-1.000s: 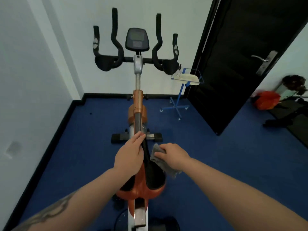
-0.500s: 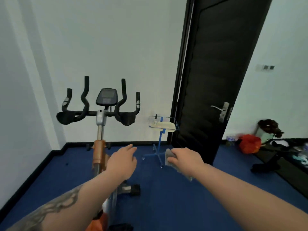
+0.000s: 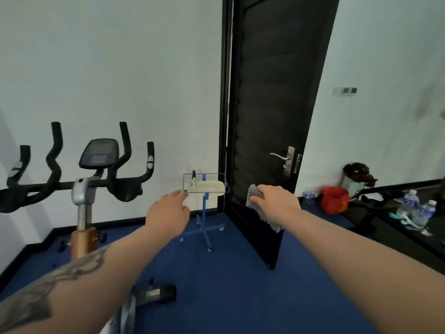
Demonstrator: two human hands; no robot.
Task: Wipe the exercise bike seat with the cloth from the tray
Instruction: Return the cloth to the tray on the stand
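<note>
My right hand [image 3: 273, 201] grips a grey cloth [image 3: 254, 194], which hangs down below my wrist, in front of the dark door. My left hand [image 3: 168, 213] is held out empty with fingers apart, its fingertips level with the near-left corner of the pale tray [image 3: 212, 188]. That tray sits on a blue wheeled stand by the wall and carries a small bottle [image 3: 193, 179]. The exercise bike [image 3: 83, 189] is at the left with black handlebars and a console. Its seat is out of view below the frame.
A black door [image 3: 269, 116] stands ajar right of the tray stand. A red bag [image 3: 334, 200], a plant pot and water bottles [image 3: 414, 206] lie along the right wall. The bike's base foot [image 3: 159, 294] sticks out on the blue carpet.
Both hands have lifted off the bike seat and swung right toward the tray stand, the right one carrying the cloth. The view has risen and turned right, so the seat has dropped out of sight.
</note>
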